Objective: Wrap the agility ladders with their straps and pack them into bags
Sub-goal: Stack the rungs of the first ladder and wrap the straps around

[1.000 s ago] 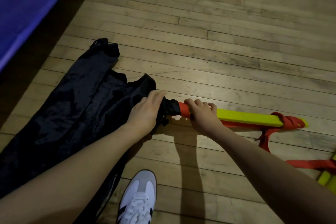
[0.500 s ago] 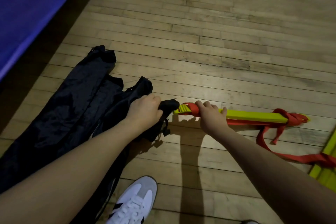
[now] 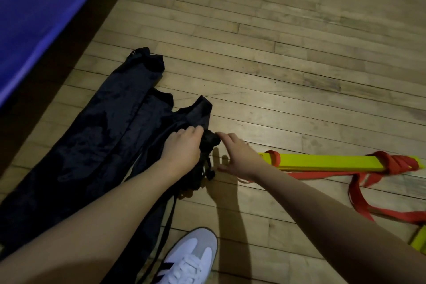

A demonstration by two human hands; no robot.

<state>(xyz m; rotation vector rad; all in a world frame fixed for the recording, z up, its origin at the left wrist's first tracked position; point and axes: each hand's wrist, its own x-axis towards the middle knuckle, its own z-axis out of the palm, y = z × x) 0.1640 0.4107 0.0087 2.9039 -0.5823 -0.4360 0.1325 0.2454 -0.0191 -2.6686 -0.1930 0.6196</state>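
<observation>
A bundle of yellow ladder rungs (image 3: 322, 163) lies on the wooden floor at the right, bound with a red strap (image 3: 391, 163) at its far end and a red loop near its left end. Black fabric bags (image 3: 96, 145) lie crumpled on the left. My left hand (image 3: 182, 147) grips the bunched mouth of a black bag. My right hand (image 3: 239, 157) hovers between the bag mouth and the bundle's left end, fingers spread, index finger touching the black fabric, holding nothing.
A blue mat (image 3: 34, 11) runs along the upper left. My white shoe (image 3: 186, 258) stands at the bottom centre. More red strap (image 3: 368, 210) trails across the floor to further yellow rungs (image 3: 419, 240) at the right edge.
My right hand has let go of the bundle's red-wrapped end and moved left to the bag mouth. The bundle now lies outside the bag, farther right. My left hand still holds the bag.
</observation>
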